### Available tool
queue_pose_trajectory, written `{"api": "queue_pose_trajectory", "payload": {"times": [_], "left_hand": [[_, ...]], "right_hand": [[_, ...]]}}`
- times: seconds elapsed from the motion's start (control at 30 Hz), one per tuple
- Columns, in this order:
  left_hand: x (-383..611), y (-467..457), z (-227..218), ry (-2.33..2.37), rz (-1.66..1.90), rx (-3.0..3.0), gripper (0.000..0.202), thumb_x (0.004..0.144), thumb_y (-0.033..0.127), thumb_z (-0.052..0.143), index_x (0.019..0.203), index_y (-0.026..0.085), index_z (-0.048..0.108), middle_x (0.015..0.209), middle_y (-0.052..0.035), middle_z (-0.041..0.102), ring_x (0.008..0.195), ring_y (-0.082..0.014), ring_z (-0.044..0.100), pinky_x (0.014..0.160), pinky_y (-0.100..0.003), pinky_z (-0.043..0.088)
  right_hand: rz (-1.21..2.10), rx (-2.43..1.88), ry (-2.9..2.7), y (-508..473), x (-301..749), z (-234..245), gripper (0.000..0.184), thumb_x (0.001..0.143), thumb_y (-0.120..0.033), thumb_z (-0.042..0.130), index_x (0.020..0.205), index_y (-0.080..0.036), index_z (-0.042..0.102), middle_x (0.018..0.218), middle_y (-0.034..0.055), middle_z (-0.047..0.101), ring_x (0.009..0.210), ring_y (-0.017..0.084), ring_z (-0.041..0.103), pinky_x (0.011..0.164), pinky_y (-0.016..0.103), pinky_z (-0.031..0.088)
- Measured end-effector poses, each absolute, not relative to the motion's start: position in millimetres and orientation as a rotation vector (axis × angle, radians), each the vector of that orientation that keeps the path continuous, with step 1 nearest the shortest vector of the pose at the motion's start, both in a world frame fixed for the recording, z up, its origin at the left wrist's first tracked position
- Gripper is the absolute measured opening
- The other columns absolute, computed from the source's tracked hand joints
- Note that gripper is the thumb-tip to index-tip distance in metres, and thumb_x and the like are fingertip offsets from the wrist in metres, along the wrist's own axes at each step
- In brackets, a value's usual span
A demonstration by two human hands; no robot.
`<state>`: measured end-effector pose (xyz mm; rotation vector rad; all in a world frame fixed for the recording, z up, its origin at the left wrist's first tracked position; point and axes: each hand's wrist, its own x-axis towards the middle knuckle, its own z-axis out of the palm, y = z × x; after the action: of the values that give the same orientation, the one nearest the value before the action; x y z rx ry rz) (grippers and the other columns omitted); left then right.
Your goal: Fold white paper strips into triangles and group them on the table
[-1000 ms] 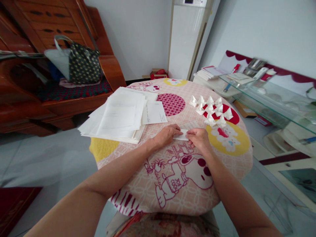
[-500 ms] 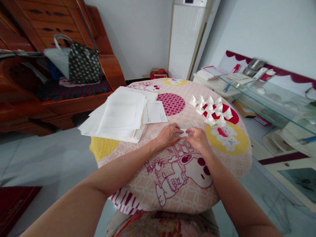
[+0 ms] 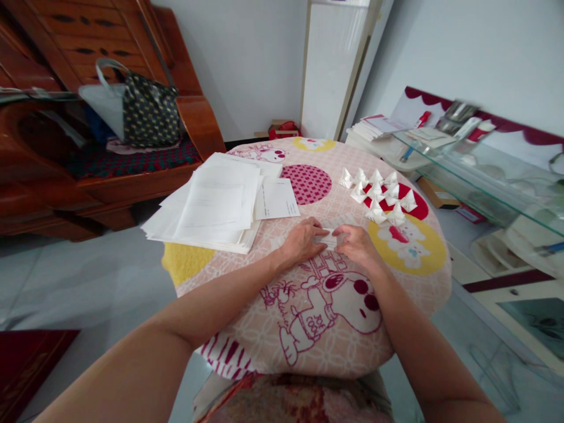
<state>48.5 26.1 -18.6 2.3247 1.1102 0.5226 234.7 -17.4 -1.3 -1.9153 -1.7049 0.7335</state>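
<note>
A small folded piece of white paper (image 3: 328, 239) lies on the patterned tablecloth (image 3: 352, 358) between my hands. My left hand (image 3: 304, 239) grips its left side, thumb at the near edge and fingers at the far edge. At the right end, my right hand (image 3: 356, 243) pinches the paper between thumb and forefinger. Parts of the paper are hidden under the fingers. Beyond my right hand stand several folded white paper boats (image 3: 375, 192) in loose rows. To the left of my hands lies a spread stack of white paper sheets (image 3: 215, 202), a printed sheet (image 3: 277, 198) sticking out from it.
A wooden bench (image 3: 198, 123) with a dark patterned bag (image 3: 150, 111) stands at the left. Close by the table's right side is a glass-topped cabinet (image 3: 497, 194) carrying papers (image 3: 374, 128) and metal containers (image 3: 458, 114). A tall white unit (image 3: 332, 70) stands behind.
My right hand has shifted slightly right, and more of the folded paper shows between my hands. The left hand stays nearly in place. The view has shifted a little.
</note>
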Motion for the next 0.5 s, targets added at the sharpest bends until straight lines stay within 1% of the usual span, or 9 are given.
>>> {"api": "queue_pose_trajectory", "payload": {"times": [0.13,0.23,0.3,0.4,0.5], "left_hand": [[50,27,-19,1.107,0.528,2.314,0.043,0.083,0.023,0.074,0.125,0.024,0.076,0.117,-0.0074,0.066,0.111,-0.0236,0.065,0.105,-0.037,0.051],[46,32,-19,1.044,0.520,2.282,0.046,0.078,0.015,0.074,0.123,0.023,0.078,0.119,-0.0079,0.066,0.110,-0.0228,0.065,0.105,-0.035,0.052],[41,36,-20,1.011,0.503,2.260,0.049,0.074,0.008,0.072,0.120,0.024,0.079,0.123,-0.0072,0.066,0.109,-0.0219,0.065,0.104,-0.035,0.052],[31,46,-22,0.920,0.483,2.242,0.054,0.071,0.002,0.066,0.118,0.026,0.079,0.126,-0.0059,0.066,0.111,-0.0212,0.065,0.103,-0.037,0.052],[22,56,-22,0.806,0.444,2.255,0.066,0.065,-0.005,0.057,0.119,0.028,0.078,0.129,-0.0045,0.067,0.115,-0.0206,0.064,0.105,-0.037,0.050]], "right_hand": [[0.799,-1.919,-1.683,-18,236,-1,0.040,0.062,-0.010,0.064,0.098,-0.018,0.077,0.048,-0.0076,0.052,0.050,0.014,0.051,0.052,0.025,0.034],[0.798,-1.897,-1.667,-20,236,0,0.041,0.062,-0.009,0.063,0.100,-0.017,0.077,0.049,-0.0076,0.052,0.048,0.013,0.049,0.050,0.024,0.033],[0.809,-1.893,-1.649,-21,236,0,0.042,0.063,-0.009,0.062,0.101,-0.016,0.077,0.050,-0.0074,0.053,0.047,0.012,0.048,0.049,0.024,0.032],[0.836,-1.899,-1.641,-22,236,1,0.044,0.064,-0.008,0.062,0.104,-0.016,0.077,0.051,-0.0069,0.054,0.047,0.012,0.048,0.049,0.023,0.032],[0.845,-1.902,-1.649,-22,235,3,0.043,0.065,-0.008,0.064,0.105,-0.015,0.078,0.051,-0.0059,0.057,0.048,0.012,0.050,0.050,0.023,0.034]]}}
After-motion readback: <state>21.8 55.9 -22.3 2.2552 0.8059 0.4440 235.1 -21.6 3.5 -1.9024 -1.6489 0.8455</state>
